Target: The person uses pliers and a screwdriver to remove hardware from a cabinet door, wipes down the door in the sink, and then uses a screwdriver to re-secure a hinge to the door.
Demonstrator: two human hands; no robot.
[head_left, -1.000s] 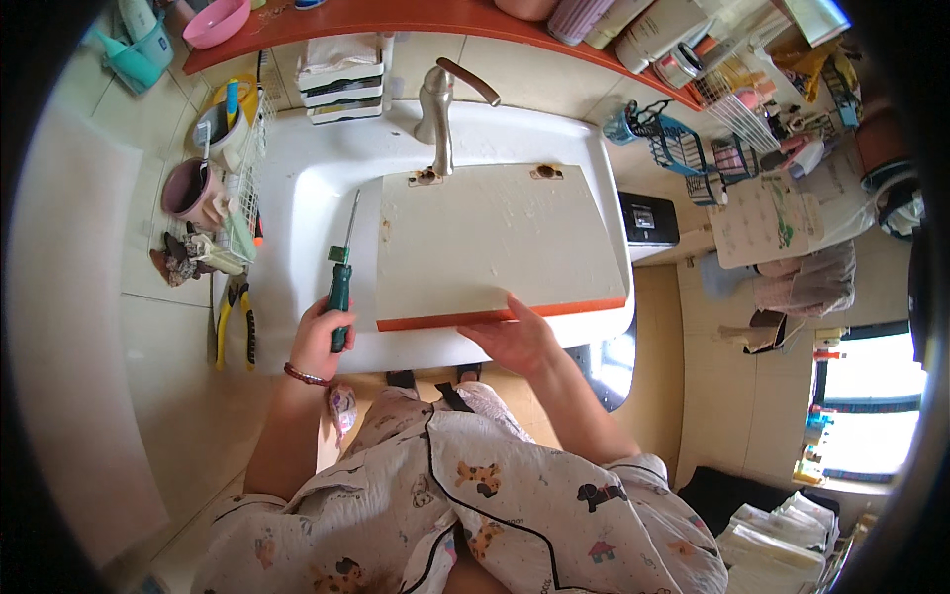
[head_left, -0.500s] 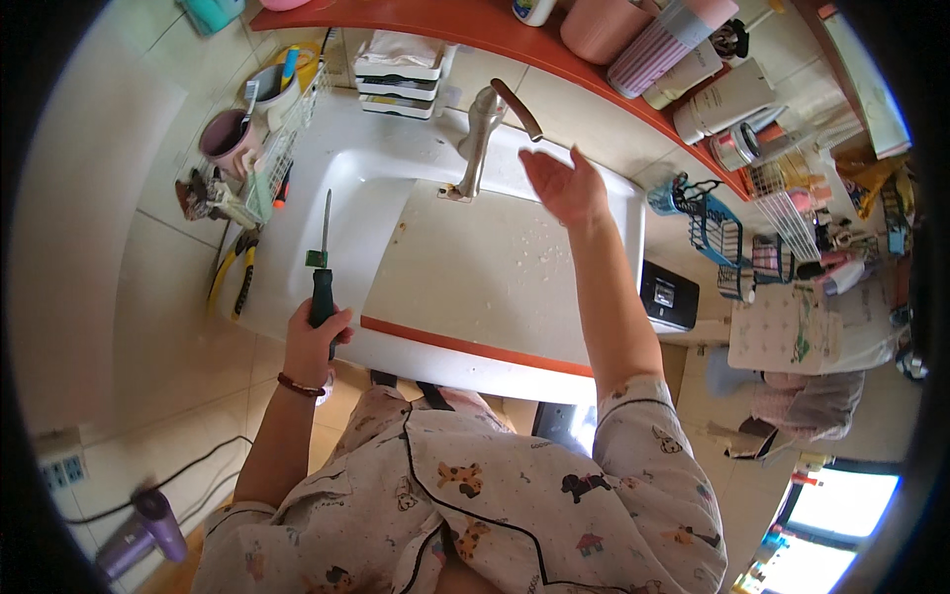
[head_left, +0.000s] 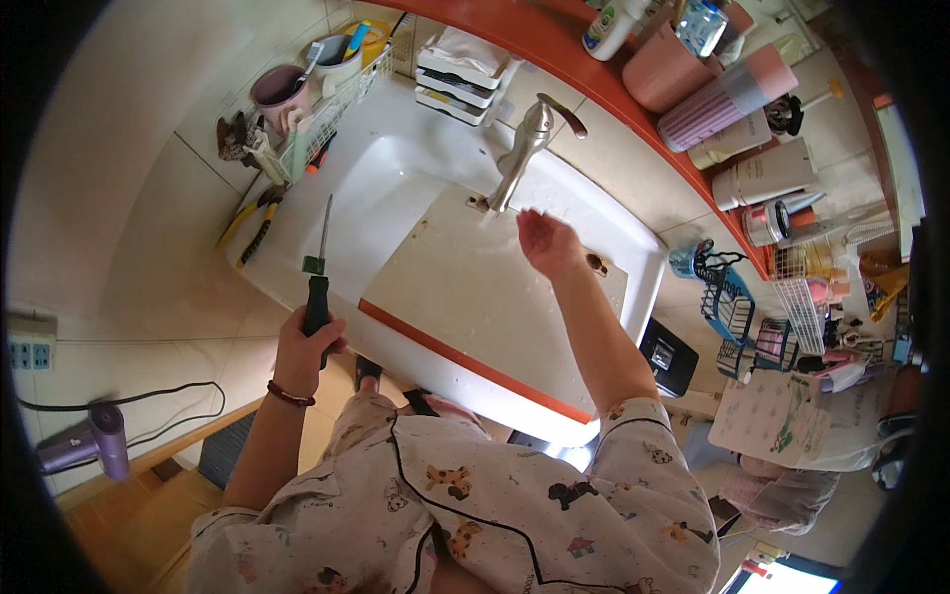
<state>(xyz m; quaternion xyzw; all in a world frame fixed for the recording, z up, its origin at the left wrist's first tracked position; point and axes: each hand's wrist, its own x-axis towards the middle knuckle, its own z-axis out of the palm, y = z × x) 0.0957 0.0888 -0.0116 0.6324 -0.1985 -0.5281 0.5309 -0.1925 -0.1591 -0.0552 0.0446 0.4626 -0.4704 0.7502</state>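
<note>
My left hand (head_left: 305, 342) is closed round the dark handle of a screwdriver (head_left: 317, 302). Its thin metal shaft points up and away over the sink's left side, and a small green piece sits where shaft meets handle. Close to the spout of the metal faucet (head_left: 512, 163), my right hand (head_left: 547, 243) is bare of any object, fingers loosely curled and a little blurred. What looks like water runs beneath the spout. Below both lies a cream board (head_left: 465, 287) with an orange-red front edge, set across the white sink (head_left: 297, 233), wet in places.
A wire rack with cups (head_left: 280, 96) and a yellow-handled tool (head_left: 247, 223) is on the left. White stacked trays (head_left: 457, 79) stand behind. Bottles and tumblers crowd the red shelf (head_left: 554, 49). A purple hair dryer (head_left: 104, 441) hangs at lower left.
My right hand has come down from beside the faucet lever toward the spout, its fingers curling in. The lever sits differently. My view has turned; the screwdriver stays in my left hand.
</note>
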